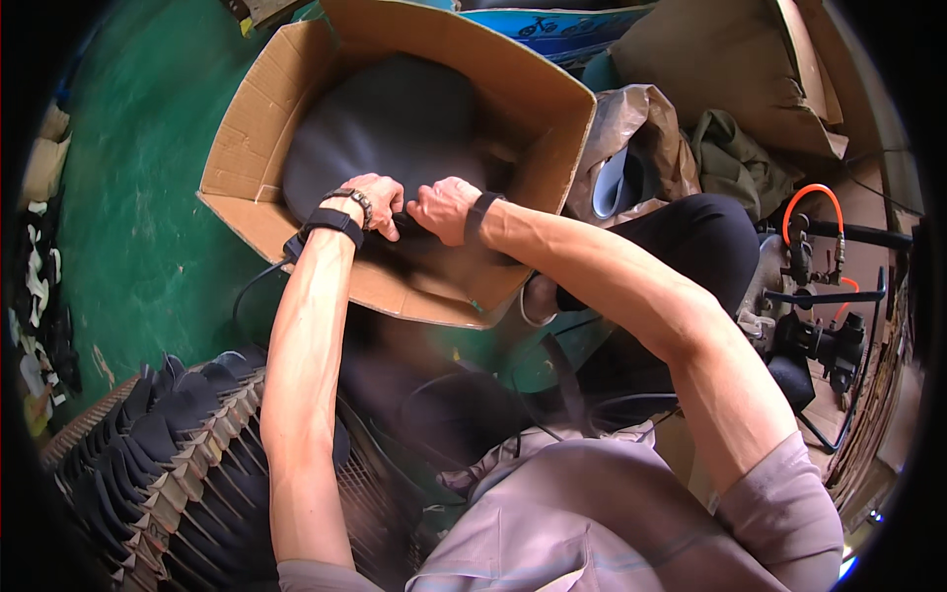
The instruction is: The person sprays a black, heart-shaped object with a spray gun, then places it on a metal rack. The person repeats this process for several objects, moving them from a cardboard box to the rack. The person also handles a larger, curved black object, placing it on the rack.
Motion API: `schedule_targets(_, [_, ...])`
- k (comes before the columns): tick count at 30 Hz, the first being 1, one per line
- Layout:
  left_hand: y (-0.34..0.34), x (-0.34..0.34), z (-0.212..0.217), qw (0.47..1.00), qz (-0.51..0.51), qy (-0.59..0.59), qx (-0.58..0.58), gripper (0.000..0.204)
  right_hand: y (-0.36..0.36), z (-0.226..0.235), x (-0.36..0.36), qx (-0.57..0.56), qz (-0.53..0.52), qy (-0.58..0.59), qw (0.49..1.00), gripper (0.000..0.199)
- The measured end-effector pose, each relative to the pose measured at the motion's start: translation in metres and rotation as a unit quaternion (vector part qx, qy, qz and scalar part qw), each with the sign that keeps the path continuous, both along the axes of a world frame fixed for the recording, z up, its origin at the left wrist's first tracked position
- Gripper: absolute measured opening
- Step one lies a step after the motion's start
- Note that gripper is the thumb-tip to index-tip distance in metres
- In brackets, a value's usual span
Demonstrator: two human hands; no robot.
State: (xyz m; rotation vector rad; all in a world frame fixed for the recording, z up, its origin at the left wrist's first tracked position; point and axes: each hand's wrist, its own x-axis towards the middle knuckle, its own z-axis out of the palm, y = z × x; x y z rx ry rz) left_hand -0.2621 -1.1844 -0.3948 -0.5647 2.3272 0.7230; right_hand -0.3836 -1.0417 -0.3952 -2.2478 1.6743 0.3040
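Both of my hands reach into an open cardboard box [237,128] in front of me. A large, smooth black piece [385,118] with a rounded outline and a soft sheen fills much of it; I cannot tell its kind. At its near edge, my left hand [375,200] is closed, knuckles up, with a wristband and a black strap behind it. Close by on the right, my right hand [446,209] is closed too, its thumb side toward the left hand. Both grip the near edge of the black piece, and the fingertips are partly hidden.
Several black curved pieces [153,434] stand in rows in a crate at the lower left. A brown plastic bag [636,113] and olive cloth [735,163] lie right of the box. Farther right is a machine with an orange hose [815,189]. The floor [158,197] is green.
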Motion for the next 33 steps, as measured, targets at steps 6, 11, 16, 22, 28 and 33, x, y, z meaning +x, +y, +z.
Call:
schedule_targets(6, [0.001,-0.002,0.005,1.000,-0.002,-0.026,-0.010,0.043,0.008,-0.023,0.044,-0.033,-0.039,0.161,0.986,0.038])
schedule_targets(11, [0.004,0.000,0.009,0.999,0.021,-0.049,-0.004,0.041,0.010,-0.026,0.043,-0.037,-0.044,0.127,0.990,0.034])
schedule_targets(16, [-0.001,0.004,0.002,0.997,0.027,-0.075,0.018,0.048,-0.008,-0.014,0.007,0.008,-0.071,-0.059,0.996,0.029])
schedule_targets(22, [0.004,-0.001,0.012,0.997,0.005,-0.074,0.032,0.069,-0.026,-0.004,-0.017,0.074,-0.116,-0.086,0.987,0.035])
schedule_targets(28, [0.025,0.006,0.018,0.991,-0.074,0.029,-0.109,0.084,-0.039,-0.007,-0.025,0.134,-0.110,-0.093,0.980,0.050])
schedule_targets(33, [0.025,0.002,0.006,0.986,-0.092,0.073,-0.118,0.082,-0.048,-0.013,-0.026,0.168,-0.118,-0.064,0.977,0.047])
